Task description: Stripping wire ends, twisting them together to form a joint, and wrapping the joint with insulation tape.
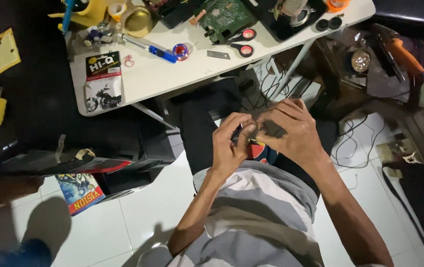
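Item: your hands, held together over your lap at frame centre.
- Left hand [229, 148]: fingers curled, thumb and forefinger pinched on a small dark part [271, 129].
- Right hand [291, 131]: closed over the same part from 3 o'clock; most of it is hidden, so its kind cannot be told.
- Tabletop [172, 74], 12 o'clock: red-handled scissors [244, 42], green circuit board [226, 17], solder spool [181, 51], blue-handled tool [152, 48], printed packet [103, 81].
- Progress, judged: fitting work on the part looks mid-way; nothing finished is visible, and the tools lie untouched.
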